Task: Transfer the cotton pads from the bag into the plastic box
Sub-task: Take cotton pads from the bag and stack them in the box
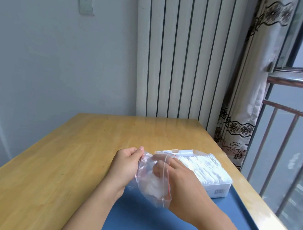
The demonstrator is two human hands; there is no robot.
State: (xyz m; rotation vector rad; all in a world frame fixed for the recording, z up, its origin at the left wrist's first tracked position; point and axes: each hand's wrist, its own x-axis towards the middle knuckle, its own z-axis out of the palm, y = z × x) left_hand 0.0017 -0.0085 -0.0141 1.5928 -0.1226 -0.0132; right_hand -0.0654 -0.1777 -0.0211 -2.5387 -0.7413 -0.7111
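Note:
A clear zip bag with a red seal line is held above the blue mat. My left hand pinches its upper left edge. My right hand reaches into the bag's mouth, its fingers curled around white cotton pads inside. Just to the right, an open white plastic box sits packed with a row of white cotton pads, its lid hinged open at the far side.
A blue mat covers the near part of the wooden table. A white radiator stands behind the table. A patterned curtain and a railed window are close on the right.

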